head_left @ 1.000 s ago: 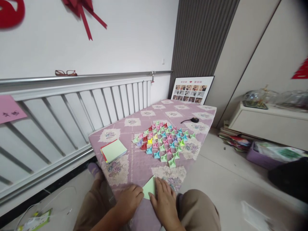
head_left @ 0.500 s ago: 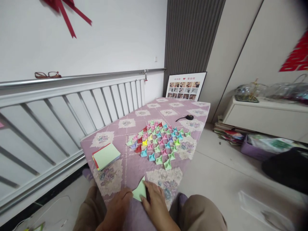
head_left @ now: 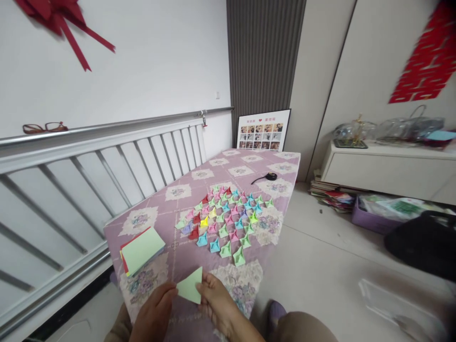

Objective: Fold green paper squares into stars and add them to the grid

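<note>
A pale green sheet of paper (head_left: 191,286), folded to a triangle, is held up between both hands near the front end of the table. My left hand (head_left: 156,306) pinches its left corner, and my right hand (head_left: 217,298) grips its right side, thumb on top. Beyond them, many small folded paper pieces (head_left: 221,231) in green, blue, pink, red and yellow stand in a cluster on the tablecloth. To the left lies a stack of coloured paper (head_left: 143,249) with a pale green sheet uppermost.
The table (head_left: 210,166) wears a purple floral cloth. A black tape measure (head_left: 271,176) lies toward its far end. A white radiator (head_left: 142,159) runs along the left, with glasses (head_left: 45,128) on the pipe above. A purple bin (head_left: 372,217) sits on the floor at right.
The folded green paper has turned in my hands, so its point now faces left and a straight edge faces right. The camera view has shifted slightly.
</note>
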